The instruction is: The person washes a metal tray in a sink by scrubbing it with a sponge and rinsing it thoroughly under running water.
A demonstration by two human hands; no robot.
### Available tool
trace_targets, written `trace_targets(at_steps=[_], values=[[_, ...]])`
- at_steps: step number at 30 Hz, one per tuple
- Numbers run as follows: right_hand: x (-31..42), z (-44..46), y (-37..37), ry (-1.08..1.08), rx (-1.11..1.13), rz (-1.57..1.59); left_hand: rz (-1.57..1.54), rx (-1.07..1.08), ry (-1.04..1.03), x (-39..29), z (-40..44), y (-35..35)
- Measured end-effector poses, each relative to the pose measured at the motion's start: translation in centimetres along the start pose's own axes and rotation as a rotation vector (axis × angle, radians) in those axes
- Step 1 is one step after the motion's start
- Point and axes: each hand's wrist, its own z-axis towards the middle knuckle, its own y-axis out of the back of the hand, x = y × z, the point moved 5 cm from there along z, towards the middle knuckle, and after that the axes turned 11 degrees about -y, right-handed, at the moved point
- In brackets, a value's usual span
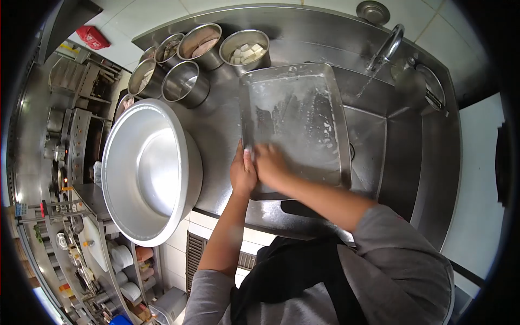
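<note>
A wet rectangular metal tray (295, 116), streaked with whitish suds, lies across the counter and the left part of the sink. My left hand (242, 173) is closed on its left rim, thumb over the edge. Inside the tray, my right hand (271, 165) presses against the left wall beside my left thumb. Its fingers are curled and slightly blurred; whatever they hold is hidden beneath them. Left of my hands, a large aluminium basin (192, 173) leans tilted, its shiny inside facing left.
Several steel pots stand at the back left, one with white cubes (247, 54). Water runs from the faucet (391, 46) into the sink (403, 157). A strainer (430, 89) is at the back right. Shelves with stacked bowls (122, 257) are at the lower left.
</note>
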Motion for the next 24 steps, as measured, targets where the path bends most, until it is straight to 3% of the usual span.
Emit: trace_targets(at_steps=[2,8,15,22,24], values=[[1.3,-4.3,0.5,0.031,0.216,-0.027,-0.107,-0.041,0.002,0.8,-0.2,-0.1],[1.3,-1.5,1.0,-0.018,0.203,0.032,-0.228,-0.01,0.1,1.7,-0.3,-0.6],[3.5,-6.2,1.5,0.043,0.422,-0.097,-0.428,-0.055,0.157,1.9,-0.2,-0.8],[4.2,-6.3,2.1,0.197,0.626,-0.271,-0.382,-0.017,0.14,2.3,0.1,-1.1],[2.1,-7.1,1.6,0.228,0.553,-0.226,-0.144,-0.022,0.062,3.3,0.3,-1.5]])
